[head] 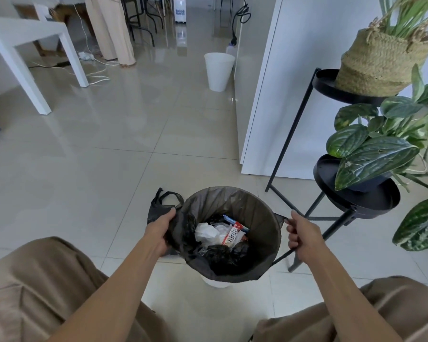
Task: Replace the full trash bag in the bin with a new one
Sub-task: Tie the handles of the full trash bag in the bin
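A full trash bag [232, 213] is gripped at both sides while it sits in a white bin [214, 282] on the tiled floor [109, 156], between the knees of a crouching person. The left hand [162, 230] is clenched on the bag's bunched black handle at the left of the rim, and the right hand [304, 234] is closed on the thin handle strap pulled out to the right. Crumpled paper, clear plastic and a red-and-white carton [234, 234] are seen lying loose inside, below the rim. No new bag is seen. The step in hand is judged to be the lifting out of the full bag: it would best be done by drawing both handles up evenly and together over the middle, so that the mouth is closed before the load is raised and nothing is tipped out. The thin plastic may be stretched or torn if one side is pulled harder. Close on the right, the legs of a black plant stand [356, 193] and hanging leaves [373, 159] are to be cleared. Open floor is left ahead and to the left, well apart from a second white bin [218, 72] by the white cabinet [282, 95].
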Motion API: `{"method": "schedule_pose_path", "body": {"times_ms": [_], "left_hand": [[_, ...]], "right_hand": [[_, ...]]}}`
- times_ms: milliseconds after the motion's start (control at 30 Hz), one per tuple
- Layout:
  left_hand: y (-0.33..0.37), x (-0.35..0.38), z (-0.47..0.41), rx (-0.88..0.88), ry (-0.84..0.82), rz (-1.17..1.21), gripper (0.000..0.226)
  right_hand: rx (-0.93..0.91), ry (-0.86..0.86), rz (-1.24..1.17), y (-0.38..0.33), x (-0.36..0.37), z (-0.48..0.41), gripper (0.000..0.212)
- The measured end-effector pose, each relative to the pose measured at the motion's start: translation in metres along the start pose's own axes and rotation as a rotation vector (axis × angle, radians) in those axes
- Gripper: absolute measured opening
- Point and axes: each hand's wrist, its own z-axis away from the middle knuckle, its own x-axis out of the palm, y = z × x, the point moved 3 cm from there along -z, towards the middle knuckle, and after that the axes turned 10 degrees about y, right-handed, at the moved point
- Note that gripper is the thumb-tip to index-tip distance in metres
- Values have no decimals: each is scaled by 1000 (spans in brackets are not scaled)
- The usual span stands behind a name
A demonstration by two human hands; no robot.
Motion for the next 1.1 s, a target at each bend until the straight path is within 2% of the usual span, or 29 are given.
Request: {"method": "schedule_pose_path", "body": {"times_ms": [133,233,467,567,633,700,767,833,900,967,1033,1100], "left_hand": [[5,4,10,86,15,-292,33],[-2,-2,13,120,57,-504,26],[-4,-33,18,244,300,-558,7],[-2,-41,25,264,302,-556,10],[3,-43,29,279,271,-580,15],[10,-46,30,270,257,-599,23],[16,-49,31,226,234,-497,35],[20,-50,33,140,218,-295,31],[24,-51,32,99,224,-99,20],[30,-53,30,182,285,21,17],[37,-52,31,319,334,-23,19],[41,-44,36,372,298,-107,17]], "right_hand": [[-80,-122,-27,-20,15,20,16],[-167,-256,-23,-28,26,32,17],[-310,-631,129,-32,48,47,64],[-281,-612,234,-28,61,47,78],[-263,-523,369,-25,67,47,70],[-314,-438,573,-24,69,46,42],[-380,-380,711,-27,70,47,15],[-417,-340,745,-32,71,50,11],[-406,-348,695,-34,71,52,16],[-313,-411,518,-35,73,54,16],[-215,-544,281,-37,76,59,20],[-171,-700,114,-40,79,68,36]]}}
